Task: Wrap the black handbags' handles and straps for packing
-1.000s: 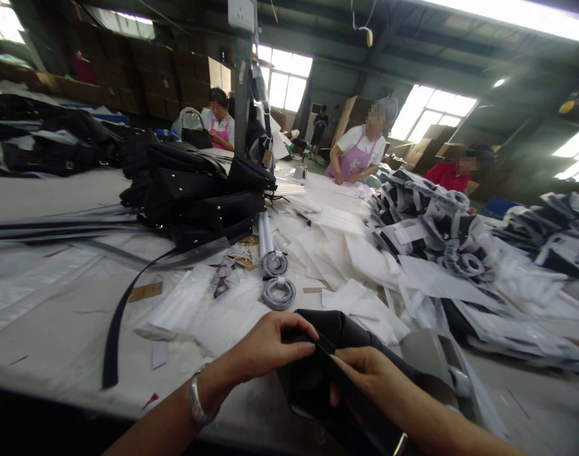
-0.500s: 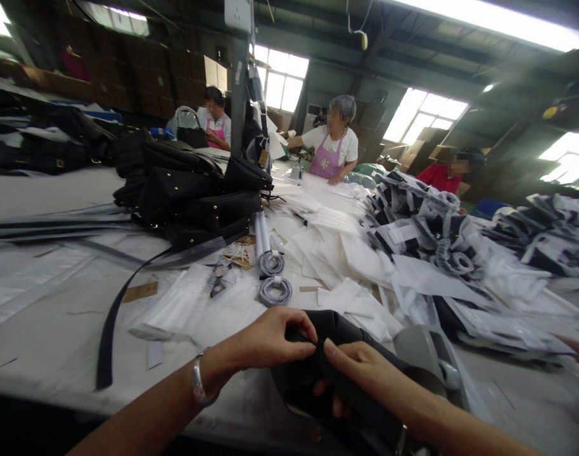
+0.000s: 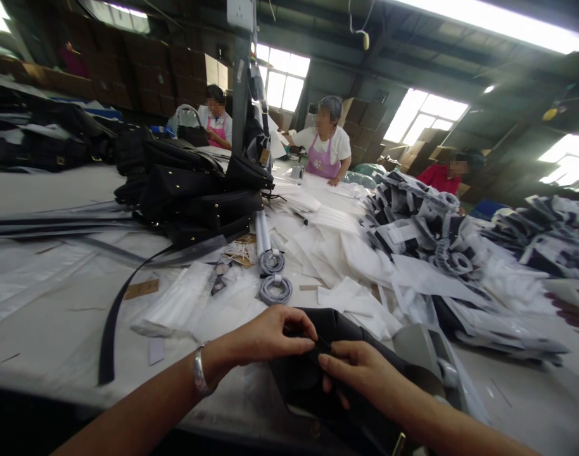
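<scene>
A black bag lies at the front edge of the table, partly hidden under my forearm. My left hand, with a bracelet at its wrist, pinches the bag's dark edge between thumb and fingertips. Close beside it my right hand grips the same bag, its thumb on top and fingers curled beneath. The two sets of fingertips almost meet. What small part of the bag they pinch is too dark to make out. A gold metal fitting shows below my right forearm.
A pile of black bags stands back left, with a black strap hanging forward. Wrapped rings and white sheets lie ahead. A grey tape dispenser sits by my right arm. Wrapped parts heap up right; co-workers stand behind.
My right thumb and fingers have shifted slightly on the bag, while my left hand keeps its pinch. A blurred hand at the far right has moved up. The co-worker in the middle has turned.
</scene>
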Motion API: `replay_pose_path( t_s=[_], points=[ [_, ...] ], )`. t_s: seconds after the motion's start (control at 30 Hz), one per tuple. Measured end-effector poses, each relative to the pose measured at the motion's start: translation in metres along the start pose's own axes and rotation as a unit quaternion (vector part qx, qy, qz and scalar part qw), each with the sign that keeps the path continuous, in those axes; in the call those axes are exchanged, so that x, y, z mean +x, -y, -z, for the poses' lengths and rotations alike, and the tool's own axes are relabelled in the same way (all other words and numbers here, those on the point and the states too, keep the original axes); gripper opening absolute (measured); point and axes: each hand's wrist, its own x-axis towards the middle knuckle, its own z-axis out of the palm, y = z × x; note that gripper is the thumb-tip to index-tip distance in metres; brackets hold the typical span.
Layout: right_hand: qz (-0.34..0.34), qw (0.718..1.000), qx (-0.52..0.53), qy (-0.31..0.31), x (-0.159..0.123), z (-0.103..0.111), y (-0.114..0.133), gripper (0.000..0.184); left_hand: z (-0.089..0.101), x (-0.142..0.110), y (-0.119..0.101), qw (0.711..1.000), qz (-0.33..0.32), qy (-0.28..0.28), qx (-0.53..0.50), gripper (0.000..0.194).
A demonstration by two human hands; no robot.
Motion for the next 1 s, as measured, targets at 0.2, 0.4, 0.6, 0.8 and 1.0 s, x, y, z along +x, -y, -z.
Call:
replay_pose_path(
  t_s=[0.2, 0.4, 0.6, 0.8, 1.0],
  points=[
    [0.002, 1.0, 0.01, 0.006, -0.002, -0.001, 0.002, 0.049, -0.001, 0.001, 0.0, 1.0, 0.0, -0.002, -0.009, 0.017],
    [-0.033, 0.999, 0.005, -0.016, 0.0, -0.003, -0.001, 0.053, 0.001, 0.001, 0.003, 1.0, -0.001, 0.02, -0.005, 0.018],
    [-0.02, 0.998, 0.022, -0.051, -0.003, -0.007, 0.001, 0.049, 0.001, 0.003, 0.002, 1.0, -0.009, 0.006, 0.017, 0.02],
    [0.002, 0.996, -0.004, -0.089, -0.003, -0.014, -0.004, 0.042, 0.0, 0.004, 0.003, 1.0, 0.009, 0.016, 0.004, 0.019],
    [0.022, 0.989, 0.006, -0.145, 0.0, -0.023, -0.012, 0.036, -0.005, 0.008, 0.006, 0.998, 0.038, 0.012, -0.044, 0.016]
  ],
)
